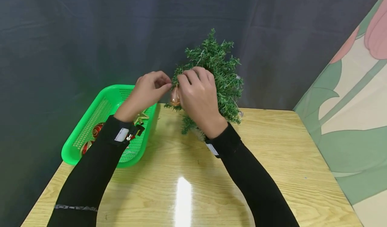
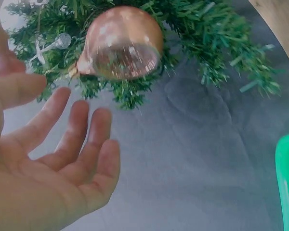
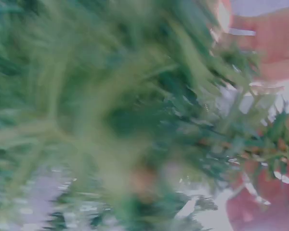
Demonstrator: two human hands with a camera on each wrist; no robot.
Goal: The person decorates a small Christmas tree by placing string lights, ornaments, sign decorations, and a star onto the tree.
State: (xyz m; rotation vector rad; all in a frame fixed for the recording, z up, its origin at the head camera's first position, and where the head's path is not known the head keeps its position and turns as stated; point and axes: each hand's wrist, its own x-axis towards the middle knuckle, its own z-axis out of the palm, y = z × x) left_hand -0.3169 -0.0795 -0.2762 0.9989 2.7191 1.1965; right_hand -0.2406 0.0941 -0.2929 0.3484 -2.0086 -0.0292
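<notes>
Left hand (image 1: 148,87) reaches in front of a small green tree (image 1: 226,72), its fingers loosely bent and the thumb apart from them in the left wrist view, with nothing seen in its grasp. Just beside its fingertips is a copper-coloured ornament (image 1: 175,97), shiny and narrowing to a neck, which sits against the branches on the tree's left side, between the two hands. Right hand (image 1: 199,94) is at the tree on the other side of the ornament, back of the hand up and fingers bent down among the branches; its fingertips are hidden and the right wrist view is blurred, so whether it pinches anything cannot be told. Near the ornament's neck, the left wrist view shows a small clear bulb (image 2: 62,41) among the needles. A green basket (image 1: 70,158) stands on the wooden table (image 1: 302,153) to the left, partly covered by the left arm; in it lie a red ball with gold swirls (image 1: 97,129) and a gold star (image 1: 142,117). Dark cloth (image 1: 90,35) hangs behind, and a flowered cloth (image 1: 356,119) slopes along the right.
</notes>
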